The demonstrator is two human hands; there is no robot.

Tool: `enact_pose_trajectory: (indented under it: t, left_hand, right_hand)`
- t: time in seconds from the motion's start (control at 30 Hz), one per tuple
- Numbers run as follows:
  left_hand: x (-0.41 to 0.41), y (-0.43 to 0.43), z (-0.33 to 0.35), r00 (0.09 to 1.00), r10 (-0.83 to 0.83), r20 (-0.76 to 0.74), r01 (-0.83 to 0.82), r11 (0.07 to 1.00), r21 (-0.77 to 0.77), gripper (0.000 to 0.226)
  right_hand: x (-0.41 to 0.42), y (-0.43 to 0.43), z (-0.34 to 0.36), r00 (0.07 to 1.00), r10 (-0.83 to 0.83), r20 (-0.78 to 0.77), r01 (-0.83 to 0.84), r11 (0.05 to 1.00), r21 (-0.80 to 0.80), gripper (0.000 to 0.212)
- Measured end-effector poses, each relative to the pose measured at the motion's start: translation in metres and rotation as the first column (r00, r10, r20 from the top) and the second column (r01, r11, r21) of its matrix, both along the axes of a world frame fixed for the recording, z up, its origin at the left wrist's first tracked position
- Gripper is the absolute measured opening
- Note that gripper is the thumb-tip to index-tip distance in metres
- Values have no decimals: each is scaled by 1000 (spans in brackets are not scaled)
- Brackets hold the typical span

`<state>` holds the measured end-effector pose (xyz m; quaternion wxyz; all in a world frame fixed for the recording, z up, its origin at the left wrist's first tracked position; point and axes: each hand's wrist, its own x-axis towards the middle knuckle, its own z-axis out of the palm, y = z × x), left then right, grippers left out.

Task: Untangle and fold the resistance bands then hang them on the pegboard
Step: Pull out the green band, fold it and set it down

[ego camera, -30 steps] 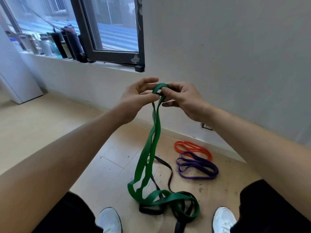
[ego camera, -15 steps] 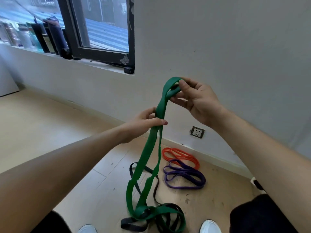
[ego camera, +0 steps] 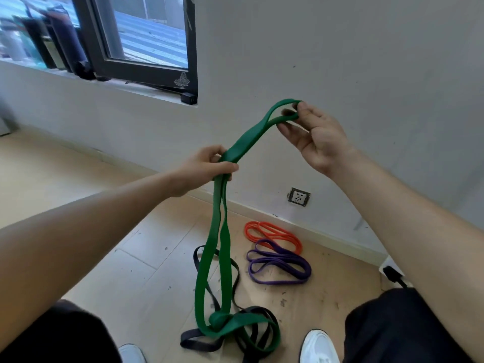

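drawing a green band (ego camera: pixel 225 258) out of a tangle, head view.
left hand (ego camera: pixel 201 169) grips both strands of the green band at frame centre; right hand (ego camera: pixel 317 137) pinches its top loop, upper right. the lower end is knotted with a black band (ego camera: pixel 193 339) on the floor (ego camera: pixel 157 284), bottom centre. likely light, limp, stretchy and grippy: best held near the knot. count: four bands, one green, one black, one orange band (ego camera: pixel 272 233), one purple band (ego camera: pixel 280 267).
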<state>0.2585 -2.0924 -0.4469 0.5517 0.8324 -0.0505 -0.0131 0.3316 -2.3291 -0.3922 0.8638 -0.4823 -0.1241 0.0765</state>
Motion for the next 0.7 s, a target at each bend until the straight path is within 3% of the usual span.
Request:
enact_pose_trajectory:
  t: [0.1,0.17,0.23,0.33,0.37,0.47,0.53,0.63,0.7]
  left_hand:
    - [1,12,3,989,136,66,-125,981,-149,27]
    - [1,17,6,976,201,85,-178,958,-227,23]
    - [1,21,6,967,233,104,-199,943,-265,19]
    - [-1,25,3,976,191,104,-167,964,-209,24]
    - [-2,27,0,982,158,99,-140,976,-169,26]
    - [-5,30,-6,995,46,93,-40,997,-61,27]
    - [-8,28,-7,996,-17,85,18,1000,-9,26]
    - [-12,25,-8,994,-81,68,80,997,20,25]
    - [-14,24,-8,992,-107,60,105,994,29,26]
  right_hand:
    - [12,-1,-18,999,-27,-28,22,990,-138,7]
    - [15,-1,-40,999,6,-46,-22,930,-366,7]
    - [15,1,-62,994,84,-70,-109,793,-600,13]
    - [12,4,-74,972,234,-22,-138,492,-859,30]
    - [10,6,-74,966,260,8,-109,432,-895,40]
    - [2,16,-64,929,297,221,103,369,-924,79]
    - [-5,23,-56,857,386,341,206,350,-914,88]
    - [-17,37,-54,777,549,308,169,290,-942,79]
    - [-22,44,-59,757,593,274,135,269,-954,54]
